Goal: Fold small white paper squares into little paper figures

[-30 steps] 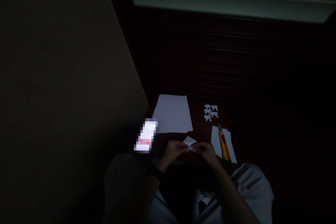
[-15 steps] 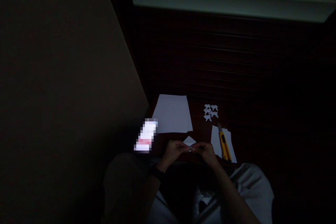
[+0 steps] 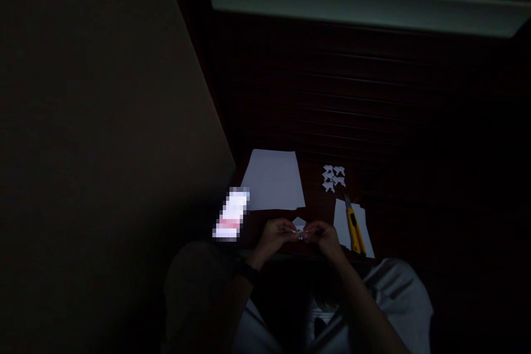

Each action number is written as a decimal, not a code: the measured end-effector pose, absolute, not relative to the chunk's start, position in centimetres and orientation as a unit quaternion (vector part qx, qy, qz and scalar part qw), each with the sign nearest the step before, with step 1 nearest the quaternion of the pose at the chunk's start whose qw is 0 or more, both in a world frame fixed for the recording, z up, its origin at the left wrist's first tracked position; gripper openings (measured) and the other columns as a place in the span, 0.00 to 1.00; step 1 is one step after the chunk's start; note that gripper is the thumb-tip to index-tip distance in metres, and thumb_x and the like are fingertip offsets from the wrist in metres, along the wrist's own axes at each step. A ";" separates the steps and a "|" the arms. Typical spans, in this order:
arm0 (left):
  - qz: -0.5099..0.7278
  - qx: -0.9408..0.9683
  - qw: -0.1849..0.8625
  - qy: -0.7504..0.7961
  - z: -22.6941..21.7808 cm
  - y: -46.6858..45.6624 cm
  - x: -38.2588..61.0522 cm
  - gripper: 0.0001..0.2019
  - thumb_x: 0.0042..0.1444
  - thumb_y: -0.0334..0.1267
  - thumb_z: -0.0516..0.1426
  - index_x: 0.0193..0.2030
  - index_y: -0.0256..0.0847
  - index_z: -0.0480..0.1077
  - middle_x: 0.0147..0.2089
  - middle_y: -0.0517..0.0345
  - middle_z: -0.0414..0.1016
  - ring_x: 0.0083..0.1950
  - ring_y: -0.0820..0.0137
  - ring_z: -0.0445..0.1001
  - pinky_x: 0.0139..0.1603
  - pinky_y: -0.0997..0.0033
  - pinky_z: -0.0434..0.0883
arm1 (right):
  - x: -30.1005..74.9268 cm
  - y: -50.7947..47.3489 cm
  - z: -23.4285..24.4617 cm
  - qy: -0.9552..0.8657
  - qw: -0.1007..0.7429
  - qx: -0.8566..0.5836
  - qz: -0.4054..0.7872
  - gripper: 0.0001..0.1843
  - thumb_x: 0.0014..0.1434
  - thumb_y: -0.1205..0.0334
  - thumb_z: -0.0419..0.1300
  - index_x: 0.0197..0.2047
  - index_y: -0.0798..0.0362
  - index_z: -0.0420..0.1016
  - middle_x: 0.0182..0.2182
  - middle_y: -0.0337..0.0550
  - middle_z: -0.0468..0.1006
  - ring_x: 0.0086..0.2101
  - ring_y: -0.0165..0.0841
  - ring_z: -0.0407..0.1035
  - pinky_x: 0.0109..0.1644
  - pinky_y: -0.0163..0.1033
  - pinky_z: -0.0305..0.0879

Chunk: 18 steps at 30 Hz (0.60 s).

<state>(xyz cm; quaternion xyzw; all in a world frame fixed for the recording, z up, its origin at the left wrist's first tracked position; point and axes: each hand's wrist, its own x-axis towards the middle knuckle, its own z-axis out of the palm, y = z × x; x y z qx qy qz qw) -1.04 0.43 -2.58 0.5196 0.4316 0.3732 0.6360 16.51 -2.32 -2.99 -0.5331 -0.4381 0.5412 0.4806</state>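
A small piece of folded white paper is pinched between both hands, close to the table's near edge. My left hand grips its left side with thumb and fingers, a dark band around the wrist. On the right side, my right hand holds it the same way. The paper's pointed top shows above the fingertips; its lower part is partly covered by them. To the right of my right hand, a yellow box cutter with its blade out lies across some white paper sheets.
A stack of larger white sheets lies at the back left of the dark table. Several small folded paper figures are grouped at the back right. A bright, blurred-out phone-like screen is at the left, beside a wall.
The paper between my fingers has changed shape: its top point looks smaller and the sides are drawn in. Both hands stay in nearly the same place.
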 end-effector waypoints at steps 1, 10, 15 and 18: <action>0.372 0.520 0.636 0.433 -2.6 0.4 -1.1 0.14 0.37 0.39 0.64 0.30 0.33 0.70 0.26 0.54 0.75 0.28 0.69 0.74 0.30 0.73 0.69 | 16.5 -2.3 -3.0 -0.435 0.480 -0.532 0.545 0.12 0.38 0.58 0.67 0.27 0.53 0.73 0.20 0.37 0.74 0.22 0.30 0.66 0.25 0.34 0.61; 0.377 0.508 0.647 0.425 -2.3 0.5 -1.1 0.14 0.37 0.38 0.64 0.29 0.34 0.69 0.27 0.55 0.75 0.28 0.69 0.74 0.30 0.72 0.70 | 16.6 -2.2 -2.7 -0.441 0.483 -0.530 0.540 0.13 0.38 0.58 0.68 0.27 0.54 0.72 0.23 0.39 0.73 0.25 0.30 0.66 0.28 0.34 0.61; 0.363 0.518 0.641 0.436 -2.3 0.5 -1.1 0.13 0.36 0.37 0.65 0.29 0.34 0.70 0.26 0.55 0.75 0.28 0.69 0.74 0.29 0.73 0.68 | 16.6 -2.3 -2.5 -0.439 0.493 -0.517 0.545 0.15 0.37 0.60 0.68 0.30 0.53 0.70 0.21 0.34 0.70 0.23 0.28 0.63 0.26 0.32 0.58; 0.361 0.517 0.646 0.431 -2.3 0.6 -1.2 0.13 0.36 0.36 0.65 0.28 0.33 0.70 0.24 0.56 0.74 0.26 0.71 0.73 0.28 0.75 0.67 | 16.6 -2.3 -2.6 -0.434 0.494 -0.508 0.556 0.16 0.38 0.61 0.68 0.31 0.52 0.69 0.21 0.34 0.69 0.22 0.28 0.63 0.26 0.31 0.57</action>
